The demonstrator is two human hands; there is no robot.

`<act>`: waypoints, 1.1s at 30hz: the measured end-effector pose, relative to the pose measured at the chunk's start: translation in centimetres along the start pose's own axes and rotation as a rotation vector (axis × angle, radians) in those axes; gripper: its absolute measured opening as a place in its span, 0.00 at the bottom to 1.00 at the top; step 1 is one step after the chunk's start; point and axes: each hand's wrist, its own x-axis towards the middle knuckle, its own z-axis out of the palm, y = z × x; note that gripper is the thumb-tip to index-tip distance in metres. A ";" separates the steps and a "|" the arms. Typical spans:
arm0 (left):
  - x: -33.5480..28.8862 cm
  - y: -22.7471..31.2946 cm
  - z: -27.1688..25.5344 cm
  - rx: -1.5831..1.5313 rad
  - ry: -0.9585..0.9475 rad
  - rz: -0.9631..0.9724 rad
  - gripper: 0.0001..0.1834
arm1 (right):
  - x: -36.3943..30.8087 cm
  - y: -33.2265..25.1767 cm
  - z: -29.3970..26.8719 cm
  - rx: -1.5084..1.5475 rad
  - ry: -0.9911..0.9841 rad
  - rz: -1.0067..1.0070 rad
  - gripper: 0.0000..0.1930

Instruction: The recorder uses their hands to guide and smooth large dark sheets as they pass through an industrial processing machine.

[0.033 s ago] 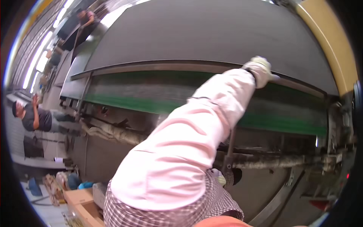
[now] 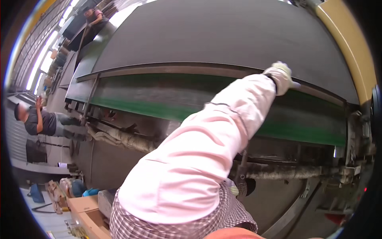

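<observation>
My left hand [image 2: 283,78], in a pale glove with a dark band at the wrist, reaches far forward at the near edge of a broad dark grey sheet [image 2: 223,34]. A pale fingertip pokes out to its right. The other fingers are hidden or blurred, so their grip does not show. A pink sleeve covers that arm. Below it, my right hand [image 2: 233,189], also gloved, is mostly hidden behind the sleeve. It is close to a dark metal upright [image 2: 241,173], but contact cannot be made out.
A green-edged belt [image 2: 151,105] runs under the sheet. A wrapped roller [image 2: 286,172] lies lower down. At right stands a yellow machine frame [image 2: 350,44]. One person [image 2: 41,119] stands at left; another person [image 2: 94,18] is at the far left end. An open carton [image 2: 85,215] sits lower left.
My left hand has shifted slightly right along the sheet's edge. The whole view has also moved a little.
</observation>
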 end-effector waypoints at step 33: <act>-18.2 -30.3 0.8 0.086 0.297 -0.140 0.30 | -0.3 -2.6 0.8 -0.518 0.333 0.022 0.14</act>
